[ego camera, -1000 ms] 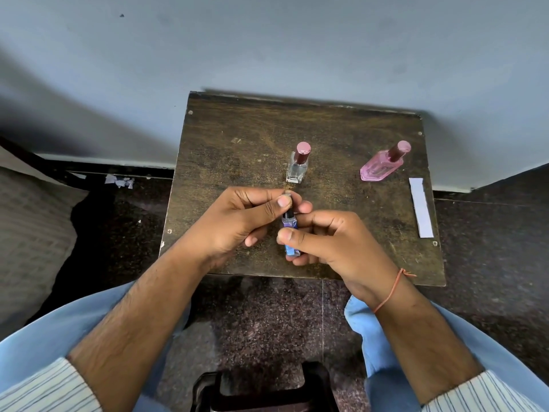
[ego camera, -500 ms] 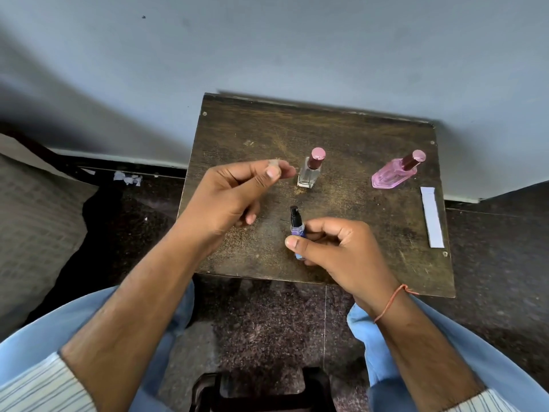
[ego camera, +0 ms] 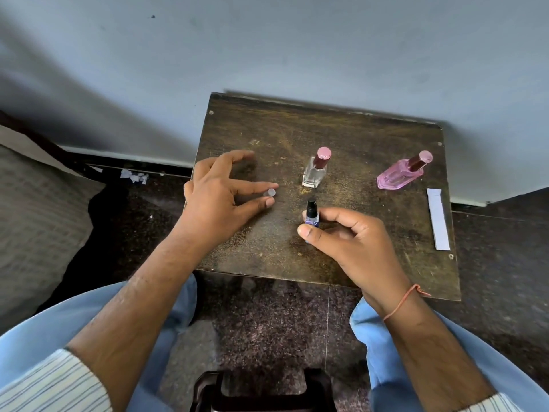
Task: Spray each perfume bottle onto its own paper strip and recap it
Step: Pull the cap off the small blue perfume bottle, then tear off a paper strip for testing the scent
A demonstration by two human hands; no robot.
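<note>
Now your left hand [ego camera: 221, 193] has lowered the small clear plastic cap [ego camera: 269, 193], pinched at its fingertips, to the dark wooden table [ego camera: 371, 233]; your right hand [ego camera: 347, 242] grips the uncapped blue spray bottle [ego camera: 311, 214] upright, mid-table.

My table [ego camera: 356, 138] is worn, scratched dark wood, pretty matt. The clear bottle [ego camera: 314, 173] and pink bottle [ego camera: 398, 176] look like glossy glass with shiny metallic-pink caps. The strip [ego camera: 438, 223] is matt white paper.
</note>
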